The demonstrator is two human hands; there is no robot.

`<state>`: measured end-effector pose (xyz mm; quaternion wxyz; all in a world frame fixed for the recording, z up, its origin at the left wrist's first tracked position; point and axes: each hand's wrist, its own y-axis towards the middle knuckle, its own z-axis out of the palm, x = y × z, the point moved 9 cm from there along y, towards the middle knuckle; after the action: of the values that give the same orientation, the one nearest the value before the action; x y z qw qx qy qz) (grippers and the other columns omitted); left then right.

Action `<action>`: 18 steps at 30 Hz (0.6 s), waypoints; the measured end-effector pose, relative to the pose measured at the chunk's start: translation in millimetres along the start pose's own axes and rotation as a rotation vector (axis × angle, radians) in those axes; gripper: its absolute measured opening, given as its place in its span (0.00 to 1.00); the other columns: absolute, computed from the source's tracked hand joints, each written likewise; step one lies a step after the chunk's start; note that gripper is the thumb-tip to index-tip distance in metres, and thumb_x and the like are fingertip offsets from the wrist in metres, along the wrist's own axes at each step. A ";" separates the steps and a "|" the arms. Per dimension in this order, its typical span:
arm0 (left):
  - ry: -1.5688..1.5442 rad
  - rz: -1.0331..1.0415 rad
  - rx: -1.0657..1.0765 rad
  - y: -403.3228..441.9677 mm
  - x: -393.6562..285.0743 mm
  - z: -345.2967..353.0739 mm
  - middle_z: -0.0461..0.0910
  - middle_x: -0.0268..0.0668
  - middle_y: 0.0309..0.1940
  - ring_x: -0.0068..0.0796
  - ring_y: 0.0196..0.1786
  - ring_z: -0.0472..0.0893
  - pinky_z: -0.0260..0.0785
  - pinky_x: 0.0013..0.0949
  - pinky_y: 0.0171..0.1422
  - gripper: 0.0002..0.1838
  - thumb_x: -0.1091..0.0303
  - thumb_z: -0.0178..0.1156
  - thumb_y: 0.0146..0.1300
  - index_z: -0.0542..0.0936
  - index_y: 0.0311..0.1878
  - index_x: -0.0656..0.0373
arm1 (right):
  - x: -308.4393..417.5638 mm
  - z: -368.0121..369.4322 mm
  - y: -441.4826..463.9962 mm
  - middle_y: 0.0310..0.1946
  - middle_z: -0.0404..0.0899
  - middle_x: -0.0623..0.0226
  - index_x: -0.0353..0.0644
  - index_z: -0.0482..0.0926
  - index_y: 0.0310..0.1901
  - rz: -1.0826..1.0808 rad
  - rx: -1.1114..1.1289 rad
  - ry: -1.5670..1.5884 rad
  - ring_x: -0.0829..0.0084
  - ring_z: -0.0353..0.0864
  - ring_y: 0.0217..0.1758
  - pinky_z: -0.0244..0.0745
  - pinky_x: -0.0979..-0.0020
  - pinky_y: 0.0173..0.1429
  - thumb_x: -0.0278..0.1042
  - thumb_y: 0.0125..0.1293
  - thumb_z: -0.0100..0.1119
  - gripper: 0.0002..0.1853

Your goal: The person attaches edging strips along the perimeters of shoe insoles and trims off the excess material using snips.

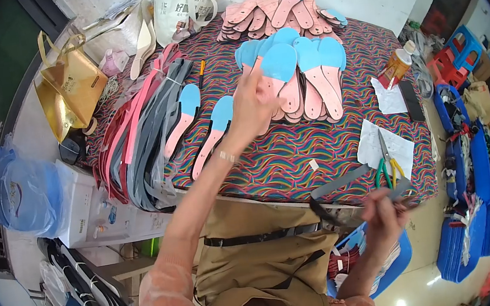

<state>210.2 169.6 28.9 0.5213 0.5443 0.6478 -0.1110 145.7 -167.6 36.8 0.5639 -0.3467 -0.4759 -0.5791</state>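
Observation:
My left hand (252, 109) reaches to the front of a pile of pink-and-blue insoles (322, 82), its fingers curled around the pink part of one insole (278, 63). Held low at the table's front edge, my right hand (383, 214) is closed on a dark grey strip (340, 183) that loops out to the left. Scissors (387, 154) with green and yellow handles lie on white paper (369, 141) just beyond it. Two insoles with black edging, one farther left (183, 121) and one nearer my left forearm (217, 129), rest on the patterned cloth.
Bundled grey strips (159, 124) and pink strips (133, 136) lie at the left beside a gold bag (69, 89). More pink insoles (253, 17) are heaped at the back. A bottle (396, 66) and a dark phone (412, 100) are at the right. Blue baskets (463, 187) stand beyond.

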 end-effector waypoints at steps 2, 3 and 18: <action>0.115 0.072 -0.073 29.2 17.4 5.4 0.71 0.45 0.50 0.40 0.53 0.72 0.69 0.40 0.55 0.38 0.64 0.75 0.43 0.71 0.59 0.66 | 30.7 -42.5 -12.2 0.15 0.65 0.71 0.33 0.75 0.35 -0.044 -0.083 0.059 0.84 0.57 0.13 0.50 0.82 0.22 0.31 0.65 0.55 0.08; 0.229 0.021 -0.037 39.3 30.9 14.5 0.69 0.47 0.52 0.43 0.56 0.70 0.67 0.42 0.57 0.39 0.65 0.75 0.43 0.70 0.60 0.66 | 52.8 -67.2 -20.4 0.14 0.62 0.72 0.34 0.73 0.34 -0.202 -0.136 0.062 0.84 0.55 0.13 0.49 0.82 0.23 0.31 0.65 0.54 0.08; -1.062 -0.718 0.171 -133.6 -44.9 26.1 0.81 0.32 0.35 0.20 0.33 0.80 0.73 0.28 0.35 0.12 0.70 0.65 0.61 0.78 0.45 0.65 | -21.2 26.4 -13.8 0.27 0.79 0.69 0.36 0.79 0.46 0.041 -0.024 -0.046 0.84 0.67 0.18 0.58 0.81 0.21 0.25 0.67 0.52 0.08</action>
<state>108.9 73.4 -3.2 0.6562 0.2041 0.4325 -0.5837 131.2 -137.0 22.8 0.5603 -0.3766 -0.4745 -0.5649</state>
